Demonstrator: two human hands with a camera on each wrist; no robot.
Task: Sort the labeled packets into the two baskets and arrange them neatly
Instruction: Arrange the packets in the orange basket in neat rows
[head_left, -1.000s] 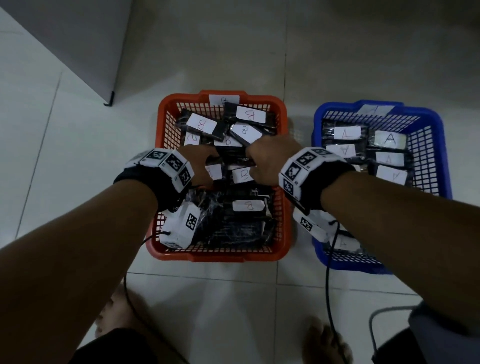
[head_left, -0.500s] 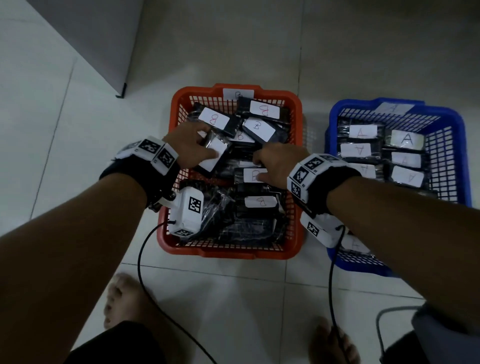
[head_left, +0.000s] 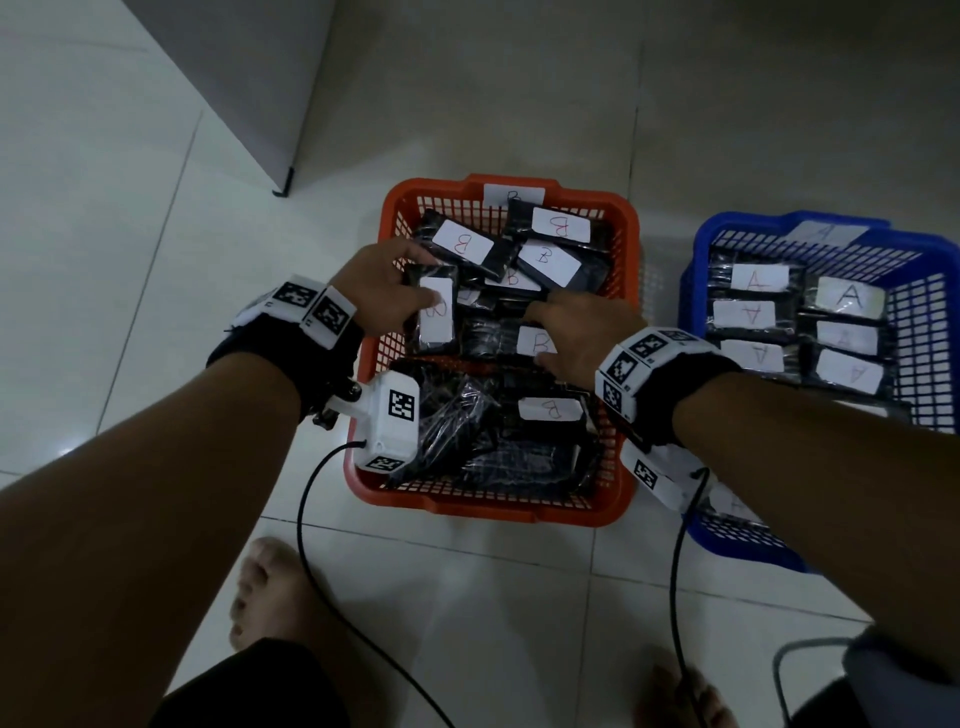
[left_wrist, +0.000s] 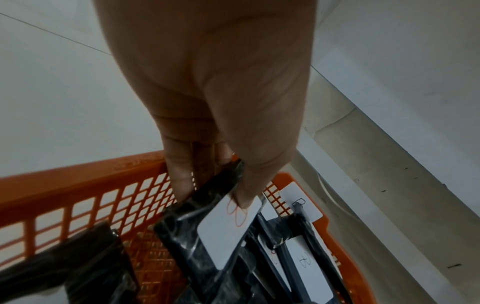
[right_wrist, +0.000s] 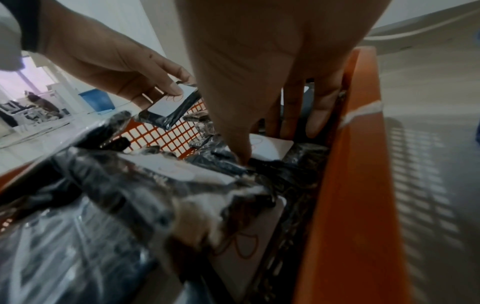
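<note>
Here, the scene at the two baskets on the floor:

Key relation: the held B packet (head_left: 435, 312) hangs in the left part of the orange basket (head_left: 628, 249); its long axis runs away from the person, the far end lifted, beside the bare mesh at the left wall, judged to be its slot.
Left hand (head_left: 382, 291): nearer that slot; thumb on the label and fingers (left_wrist: 179, 181) beneath pinch the packet's far end.
Right hand (head_left: 576, 332): fingers (right_wrist: 319, 115) nearly straight, pressing a lying B packet (head_left: 535, 343) by the right wall, grasping nothing.
Orange basket: B packets lie overlapped and askew.
Blue basket (head_left: 930, 260): A packets (head_left: 748, 314) lie in rows.
</note>
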